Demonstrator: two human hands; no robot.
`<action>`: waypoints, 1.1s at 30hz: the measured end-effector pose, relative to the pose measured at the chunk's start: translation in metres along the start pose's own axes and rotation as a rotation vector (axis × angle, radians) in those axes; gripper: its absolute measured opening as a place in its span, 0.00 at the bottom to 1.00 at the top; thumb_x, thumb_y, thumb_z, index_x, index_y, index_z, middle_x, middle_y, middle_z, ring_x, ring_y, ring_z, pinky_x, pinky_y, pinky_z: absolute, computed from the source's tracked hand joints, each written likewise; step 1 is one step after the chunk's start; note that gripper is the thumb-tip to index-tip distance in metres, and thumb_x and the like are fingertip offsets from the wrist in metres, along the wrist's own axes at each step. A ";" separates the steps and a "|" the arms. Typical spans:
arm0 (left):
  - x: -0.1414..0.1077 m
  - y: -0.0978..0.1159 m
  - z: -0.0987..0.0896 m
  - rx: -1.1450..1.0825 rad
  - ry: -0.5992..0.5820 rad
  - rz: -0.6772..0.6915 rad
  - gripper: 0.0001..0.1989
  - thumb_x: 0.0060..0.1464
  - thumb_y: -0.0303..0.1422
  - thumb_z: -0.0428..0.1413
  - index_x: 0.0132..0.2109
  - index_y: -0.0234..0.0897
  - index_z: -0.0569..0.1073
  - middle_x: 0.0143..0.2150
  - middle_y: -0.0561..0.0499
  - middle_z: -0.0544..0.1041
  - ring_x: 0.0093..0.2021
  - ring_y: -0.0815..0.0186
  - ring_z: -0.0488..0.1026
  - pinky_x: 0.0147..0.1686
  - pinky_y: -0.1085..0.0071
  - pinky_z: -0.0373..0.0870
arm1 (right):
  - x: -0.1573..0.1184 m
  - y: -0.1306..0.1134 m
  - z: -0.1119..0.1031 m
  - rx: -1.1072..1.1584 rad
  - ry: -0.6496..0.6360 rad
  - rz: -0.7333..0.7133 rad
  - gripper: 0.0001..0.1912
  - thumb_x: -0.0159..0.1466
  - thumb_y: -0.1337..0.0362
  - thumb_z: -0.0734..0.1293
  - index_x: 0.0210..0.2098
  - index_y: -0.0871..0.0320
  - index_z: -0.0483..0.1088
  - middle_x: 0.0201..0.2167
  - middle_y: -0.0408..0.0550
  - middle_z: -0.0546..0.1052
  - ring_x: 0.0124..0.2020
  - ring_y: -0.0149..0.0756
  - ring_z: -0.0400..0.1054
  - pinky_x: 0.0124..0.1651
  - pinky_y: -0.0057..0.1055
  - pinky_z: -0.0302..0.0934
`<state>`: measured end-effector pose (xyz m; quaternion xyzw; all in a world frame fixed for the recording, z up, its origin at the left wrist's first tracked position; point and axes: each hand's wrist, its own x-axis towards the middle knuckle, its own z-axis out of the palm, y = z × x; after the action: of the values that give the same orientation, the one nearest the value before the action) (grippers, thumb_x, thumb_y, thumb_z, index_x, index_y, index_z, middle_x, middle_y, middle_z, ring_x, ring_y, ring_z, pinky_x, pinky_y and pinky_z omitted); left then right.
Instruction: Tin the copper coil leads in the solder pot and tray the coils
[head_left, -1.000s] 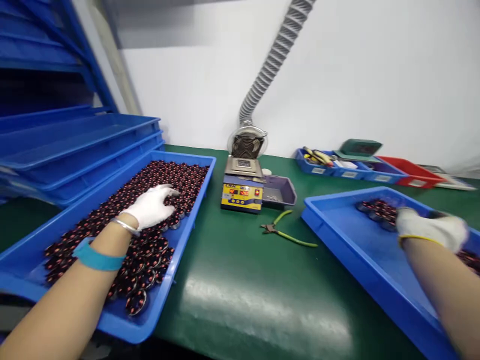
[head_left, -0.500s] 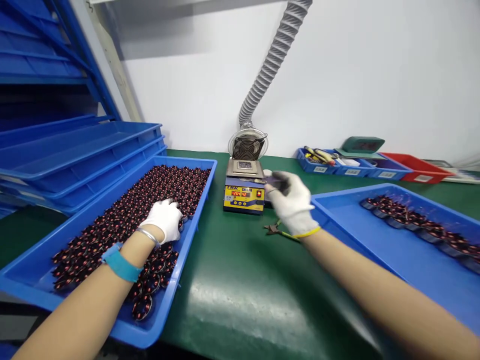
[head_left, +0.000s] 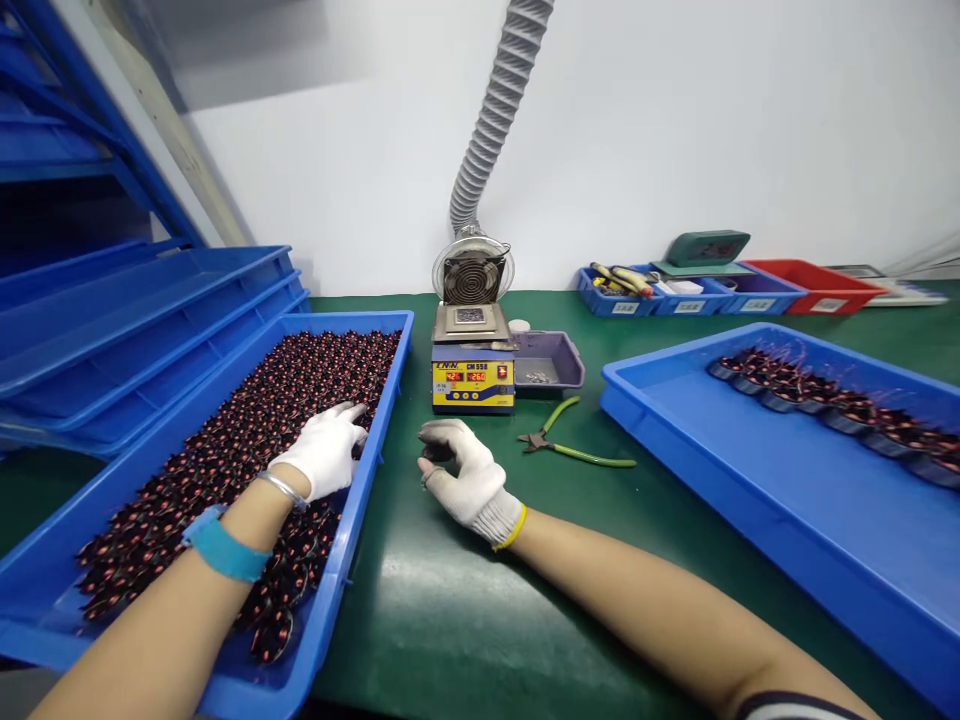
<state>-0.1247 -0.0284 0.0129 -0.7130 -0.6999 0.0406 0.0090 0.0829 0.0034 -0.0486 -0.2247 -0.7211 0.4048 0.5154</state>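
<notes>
Dark parts (head_left: 251,420) touch the left hand (head_left: 321,455), grip hard to tell; right hand's (head_left: 466,482) grip sits apart above the desk (head_left: 442,610).

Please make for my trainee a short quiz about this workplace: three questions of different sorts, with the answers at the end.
1. True or false: the gloved left hand is at the black-and-red parts.
2. Choose one. The pliers on the bench are:
(a) red-handled
(b) green-handled
(c) blue-handled
3. Fill in: the red bin stands beside a row of small ____ bins.

Key: 1. true; 2. b; 3. blue
</notes>
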 end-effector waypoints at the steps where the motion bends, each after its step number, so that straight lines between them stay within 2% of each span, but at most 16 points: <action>1: -0.001 -0.003 -0.002 -0.006 0.002 0.001 0.11 0.41 0.36 0.56 0.34 0.40 0.77 0.61 0.46 0.64 0.62 0.52 0.57 0.58 0.59 0.58 | 0.001 0.000 -0.001 -0.001 0.014 0.001 0.13 0.54 0.71 0.64 0.40 0.56 0.67 0.43 0.50 0.70 0.40 0.36 0.68 0.39 0.33 0.68; 4: -0.008 -0.009 -0.017 -0.042 0.102 -0.046 0.08 0.42 0.38 0.56 0.30 0.40 0.75 0.61 0.48 0.64 0.62 0.53 0.57 0.59 0.60 0.58 | 0.004 -0.002 -0.002 0.024 0.034 -0.001 0.13 0.54 0.71 0.64 0.39 0.56 0.68 0.43 0.50 0.70 0.39 0.36 0.68 0.40 0.34 0.68; 6: -0.015 -0.006 -0.029 -0.106 0.260 -0.068 0.09 0.44 0.40 0.56 0.29 0.40 0.73 0.63 0.50 0.62 0.61 0.54 0.58 0.59 0.59 0.58 | 0.006 -0.005 0.001 0.065 0.024 0.027 0.15 0.53 0.71 0.65 0.40 0.56 0.68 0.43 0.50 0.70 0.38 0.35 0.68 0.41 0.34 0.68; 8: -0.021 0.006 -0.038 -0.176 0.403 -0.005 0.08 0.45 0.40 0.56 0.29 0.41 0.72 0.64 0.51 0.59 0.61 0.55 0.58 0.60 0.57 0.58 | 0.010 -0.010 0.003 0.135 -0.018 0.121 0.19 0.51 0.71 0.66 0.43 0.56 0.67 0.42 0.49 0.70 0.37 0.34 0.68 0.40 0.33 0.68; 11: -0.027 0.035 -0.039 -0.193 0.453 0.231 0.03 0.45 0.33 0.55 0.31 0.40 0.72 0.67 0.52 0.53 0.64 0.55 0.54 0.60 0.56 0.56 | 0.018 -0.018 0.002 0.410 -0.211 0.328 0.30 0.50 0.70 0.67 0.53 0.55 0.61 0.37 0.46 0.71 0.32 0.32 0.68 0.32 0.29 0.67; 13: -0.029 0.051 -0.036 -0.171 0.455 0.352 0.04 0.44 0.28 0.54 0.31 0.40 0.71 0.68 0.52 0.50 0.65 0.54 0.52 0.61 0.55 0.56 | 0.024 -0.021 -0.003 0.604 -0.391 0.414 0.32 0.50 0.69 0.68 0.54 0.56 0.60 0.34 0.44 0.72 0.28 0.29 0.66 0.27 0.24 0.64; 14: -0.029 0.056 -0.035 -0.168 0.466 0.380 0.05 0.44 0.27 0.54 0.32 0.40 0.70 0.68 0.52 0.49 0.65 0.54 0.52 0.61 0.56 0.56 | 0.026 -0.022 -0.007 0.659 -0.456 0.435 0.31 0.49 0.69 0.68 0.53 0.57 0.62 0.33 0.43 0.71 0.26 0.27 0.65 0.26 0.23 0.63; 16: -0.030 0.060 -0.035 -0.200 0.498 0.361 0.07 0.45 0.28 0.55 0.35 0.41 0.70 0.68 0.51 0.49 0.64 0.54 0.54 0.60 0.56 0.57 | 0.031 -0.024 -0.015 0.685 -0.496 0.454 0.27 0.48 0.68 0.70 0.48 0.60 0.65 0.30 0.42 0.71 0.25 0.25 0.64 0.26 0.21 0.62; 18: -0.031 0.057 -0.039 -0.282 0.548 0.270 0.19 0.45 0.33 0.58 0.46 0.42 0.68 0.68 0.49 0.48 0.64 0.53 0.54 0.60 0.55 0.57 | 0.036 -0.025 -0.022 0.677 -0.453 0.460 0.26 0.48 0.67 0.71 0.47 0.60 0.66 0.29 0.41 0.71 0.24 0.24 0.64 0.26 0.21 0.61; 20: -0.031 0.048 -0.040 -0.405 0.586 0.185 0.35 0.43 0.39 0.60 0.58 0.41 0.59 0.68 0.45 0.49 0.64 0.53 0.53 0.61 0.55 0.56 | 0.041 -0.025 -0.028 0.659 -0.394 0.456 0.27 0.47 0.67 0.71 0.47 0.59 0.66 0.29 0.40 0.71 0.26 0.26 0.66 0.27 0.22 0.62; 22: -0.029 0.041 -0.037 -0.526 0.562 0.133 0.41 0.44 0.43 0.60 0.62 0.40 0.52 0.66 0.44 0.54 0.63 0.54 0.56 0.61 0.57 0.57 | 0.046 -0.026 -0.033 0.630 -0.331 0.446 0.27 0.48 0.67 0.71 0.47 0.59 0.66 0.28 0.39 0.70 0.27 0.27 0.67 0.30 0.24 0.64; 25: -0.022 0.039 -0.024 -0.575 0.422 0.075 0.37 0.48 0.45 0.56 0.63 0.40 0.54 0.60 0.45 0.65 0.58 0.57 0.64 0.57 0.58 0.62 | 0.057 -0.026 -0.042 0.577 -0.215 0.426 0.27 0.48 0.65 0.72 0.47 0.60 0.65 0.25 0.38 0.70 0.25 0.27 0.68 0.31 0.25 0.66; 27: -0.017 0.045 -0.013 -0.498 0.322 0.096 0.34 0.49 0.46 0.54 0.61 0.39 0.59 0.57 0.45 0.69 0.55 0.56 0.67 0.56 0.58 0.64 | 0.067 -0.027 -0.050 0.542 -0.139 0.431 0.28 0.48 0.65 0.72 0.48 0.59 0.64 0.26 0.39 0.71 0.26 0.29 0.69 0.30 0.26 0.67; 30: -0.012 0.055 -0.002 -0.311 0.224 0.231 0.28 0.47 0.44 0.55 0.55 0.39 0.67 0.53 0.44 0.73 0.55 0.53 0.67 0.59 0.53 0.56 | 0.092 -0.025 -0.063 0.443 -0.009 0.430 0.25 0.51 0.65 0.72 0.46 0.58 0.63 0.29 0.41 0.72 0.27 0.29 0.71 0.29 0.27 0.68; 33: -0.009 0.057 0.004 -0.219 0.215 0.285 0.23 0.47 0.43 0.55 0.51 0.40 0.71 0.51 0.44 0.74 0.55 0.53 0.67 0.62 0.50 0.49 | 0.129 -0.023 -0.077 0.276 0.100 0.399 0.16 0.55 0.64 0.70 0.41 0.59 0.63 0.28 0.43 0.73 0.25 0.29 0.71 0.27 0.26 0.67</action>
<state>-0.0682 -0.0391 0.0049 -0.8017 -0.5872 -0.1113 0.0003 0.1092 0.1136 0.0535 -0.3100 -0.5738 0.5817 0.4861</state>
